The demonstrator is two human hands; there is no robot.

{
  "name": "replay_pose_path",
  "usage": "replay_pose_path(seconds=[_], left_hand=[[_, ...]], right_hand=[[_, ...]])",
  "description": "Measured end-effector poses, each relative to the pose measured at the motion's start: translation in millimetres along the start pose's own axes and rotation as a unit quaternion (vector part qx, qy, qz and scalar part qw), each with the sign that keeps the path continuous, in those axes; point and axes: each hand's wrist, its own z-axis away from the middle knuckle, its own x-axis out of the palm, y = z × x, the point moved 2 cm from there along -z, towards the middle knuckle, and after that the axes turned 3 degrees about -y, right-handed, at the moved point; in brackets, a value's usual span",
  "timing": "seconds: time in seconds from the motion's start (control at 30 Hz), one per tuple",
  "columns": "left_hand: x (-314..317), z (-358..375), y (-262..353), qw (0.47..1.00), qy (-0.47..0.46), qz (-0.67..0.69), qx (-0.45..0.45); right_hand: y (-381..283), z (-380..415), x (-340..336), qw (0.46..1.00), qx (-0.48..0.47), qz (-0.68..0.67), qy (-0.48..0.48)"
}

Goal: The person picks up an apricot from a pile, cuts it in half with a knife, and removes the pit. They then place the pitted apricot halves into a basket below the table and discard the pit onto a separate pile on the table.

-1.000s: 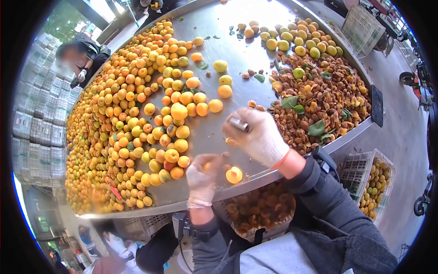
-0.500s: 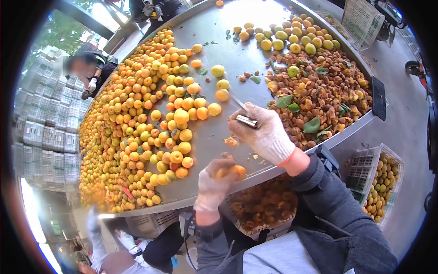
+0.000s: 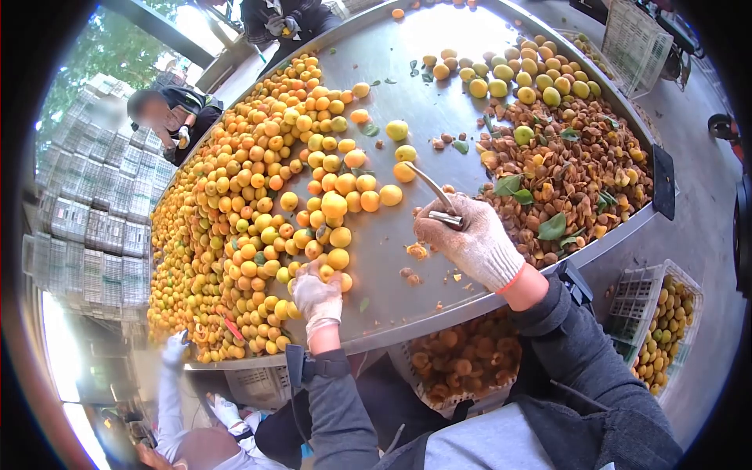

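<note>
My right hand [image 3: 474, 244], in a white knit glove, grips a knife [image 3: 430, 186] with a metal handle. Its slightly curved blade points up and left over the steel table. My left hand [image 3: 317, 299], gloved too, is at the near right edge of a big heap of apricots [image 3: 235, 211]. Its fingers curl around an apricot [image 3: 326, 272], partly hidden by the glove. Below the knife lie a torn piece of apricot [image 3: 417, 251] and brown pits [image 3: 409, 276]. To the right spreads a pile of brown pits and fruit scraps [image 3: 564, 180] with green leaves.
Greenish-yellow apricots [image 3: 533, 70] sit at the table's far right. A crate of opened apricot halves [image 3: 466, 356] stands below the table edge [image 3: 439, 317], and a white crate of apricots [image 3: 658, 329] on the floor. Co-workers [image 3: 176, 117] are at the left, far side and lower left.
My left hand has moved left from the table's near edge to the apricot heap; the orange fruit it held is gone from it. Two pits now lie on the steel. My right hand still holds the knife.
</note>
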Motion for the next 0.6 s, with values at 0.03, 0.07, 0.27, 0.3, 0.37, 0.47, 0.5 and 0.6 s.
replay_pose_path(seconds=[0.03, 0.07, 0.27, 0.3, 0.37, 0.47, 0.5, 0.6], left_hand=[[3.3, -4.1, -1.3, 1.000, -0.010, 0.005, -0.017], [6.2, -4.4, -2.9, 1.000, -0.011, 0.007, -0.017], [-1.0, 23.6, 1.5, 0.821, -0.047, 0.558, -0.108], [-3.9, 31.0, 5.6, 0.799, -0.044, 0.600, 0.014], [-13.8, 49.5, 32.3, 0.792, -0.045, 0.609, 0.018], [-19.8, 67.4, 67.9, 0.756, -0.066, 0.651, 0.015], [-18.9, 70.4, 74.6, 0.725, -0.085, 0.683, 0.002], [-22.1, 73.9, 81.4, 0.689, -0.080, 0.718, 0.056]], right_hand=[[3.6, -2.6, 2.8, 1.000, -0.005, -0.004, 0.000], [5.6, -3.4, 5.1, 1.000, -0.006, -0.002, 0.001], [27.4, -4.5, 27.2, 0.997, 0.034, -0.013, -0.065], [23.8, -1.6, 30.5, 0.993, 0.042, 0.035, -0.108], [29.3, 3.8, 47.0, 0.994, 0.024, 0.014, -0.110], [30.4, 8.0, 62.2, 0.992, -0.032, 0.067, -0.099], [30.0, 9.4, 63.7, 0.991, -0.040, 0.093, -0.089], [26.5, 10.6, 60.0, 0.990, -0.033, 0.104, -0.095]])
